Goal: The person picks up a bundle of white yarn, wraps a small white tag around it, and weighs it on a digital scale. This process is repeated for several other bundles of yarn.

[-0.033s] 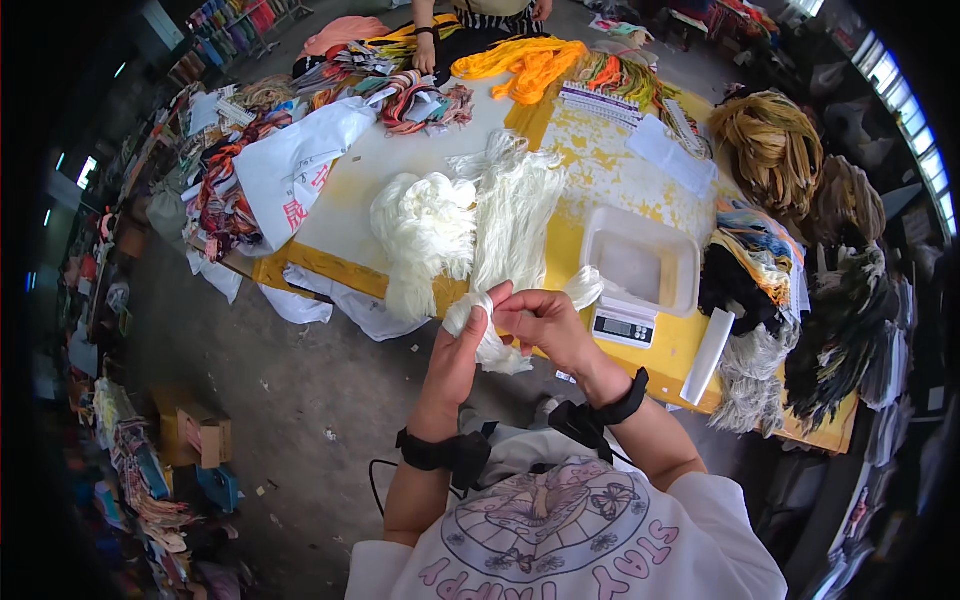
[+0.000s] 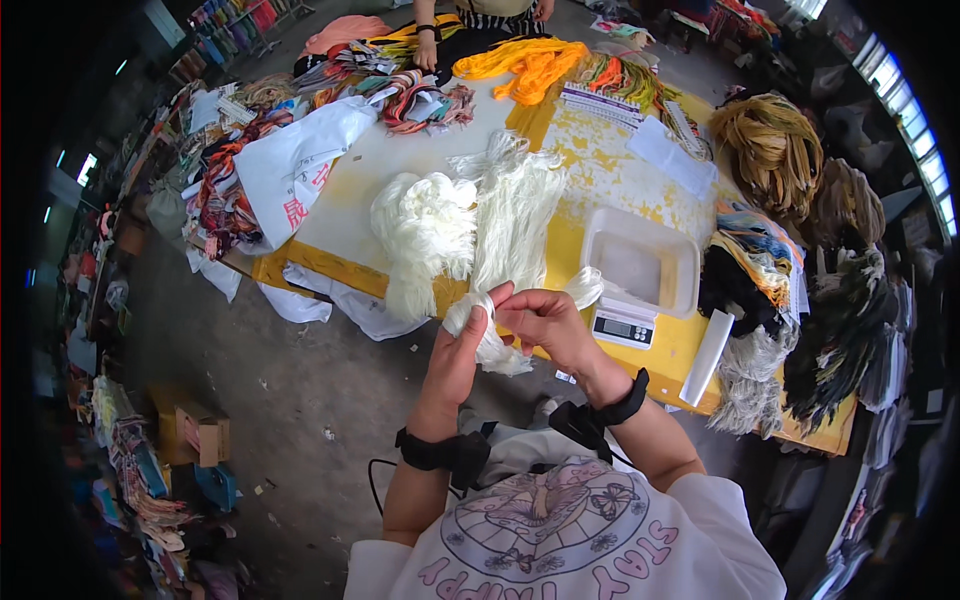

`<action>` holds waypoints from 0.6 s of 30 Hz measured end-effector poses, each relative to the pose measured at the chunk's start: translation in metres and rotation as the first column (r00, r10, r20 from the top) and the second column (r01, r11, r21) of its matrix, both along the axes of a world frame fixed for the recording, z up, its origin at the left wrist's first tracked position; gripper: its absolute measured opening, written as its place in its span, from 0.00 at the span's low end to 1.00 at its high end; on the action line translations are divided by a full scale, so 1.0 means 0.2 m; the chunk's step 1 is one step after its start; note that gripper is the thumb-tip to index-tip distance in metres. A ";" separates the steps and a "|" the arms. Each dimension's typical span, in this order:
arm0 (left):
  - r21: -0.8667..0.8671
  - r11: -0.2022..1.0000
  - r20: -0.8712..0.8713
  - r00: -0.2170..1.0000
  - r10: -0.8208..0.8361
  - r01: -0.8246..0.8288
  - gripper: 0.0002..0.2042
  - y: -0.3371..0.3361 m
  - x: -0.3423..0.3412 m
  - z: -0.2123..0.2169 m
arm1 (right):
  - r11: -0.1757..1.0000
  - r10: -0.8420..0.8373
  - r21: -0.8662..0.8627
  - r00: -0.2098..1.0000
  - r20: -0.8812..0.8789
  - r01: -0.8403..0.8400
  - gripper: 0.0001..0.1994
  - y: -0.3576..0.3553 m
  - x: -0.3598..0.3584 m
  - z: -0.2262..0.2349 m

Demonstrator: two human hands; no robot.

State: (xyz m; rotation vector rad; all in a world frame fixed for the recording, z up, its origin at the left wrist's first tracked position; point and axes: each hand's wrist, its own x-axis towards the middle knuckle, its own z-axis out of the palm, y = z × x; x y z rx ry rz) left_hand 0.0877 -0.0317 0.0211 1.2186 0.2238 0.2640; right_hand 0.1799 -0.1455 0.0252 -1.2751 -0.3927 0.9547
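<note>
Seen from above, at the near edge of a yellow bench [image 2: 560, 250]. Left hand [image 2: 462, 352] closed around the lower end of a bundle of white thread [image 2: 512, 225], fingers wrapped over a thick twist of it. Right hand [image 2: 545, 322] just beside the left, touching the same twist, fingertips pinched on the strands, thumb pressed in. Bundle running up from both hands and fanning out flat across the bench. Second, fluffier heap of white thread [image 2: 425, 225] lying just left of the bundle. Small scale [image 2: 640, 275] with a clear tray on top, to the right of the bundle. Orange yarn [image 2: 525, 60] at the far side of the bench, beyond the bundle, and brownish skeins [image 2: 775, 140] well to its right. Another person's hand [image 2: 428, 48] resting at the far edge.

Likely very light, soft and limp, with loose strands prone to slipping, snagging and tangling. Best held firmly at the gathered twist, where the strands sit together, not at the spread end.
</note>
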 end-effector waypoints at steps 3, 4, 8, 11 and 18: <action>-0.167 0.986 -0.043 0.999 -0.033 0.025 0.22 0.01 -0.01 0.01 | 0.999 -0.040 -0.010 0.998 -0.044 0.040 0.07 0.00 0.00 0.03; -0.092 0.995 -0.011 0.999 -0.038 0.037 0.22 0.01 -0.01 0.00 | 0.999 -0.018 -0.037 1.000 -0.009 0.017 0.08 0.00 0.00 0.03; 0.026 0.999 0.013 0.999 -0.034 0.033 0.21 0.00 -0.02 0.00 | 0.998 0.035 -0.062 0.998 0.048 -0.032 0.10 -0.01 -0.02 0.02; -0.043 0.999 0.024 1.000 -0.005 0.006 0.20 -0.01 -0.01 0.00 | 0.998 -0.039 -0.049 0.999 -0.003 0.039 0.09 -0.02 -0.02 0.01; -0.411 0.898 0.028 0.983 0.182 -0.155 0.11 0.00 -0.01 -0.14 | 0.995 -0.008 0.102 0.998 0.059 0.001 0.06 -0.15 0.11 0.11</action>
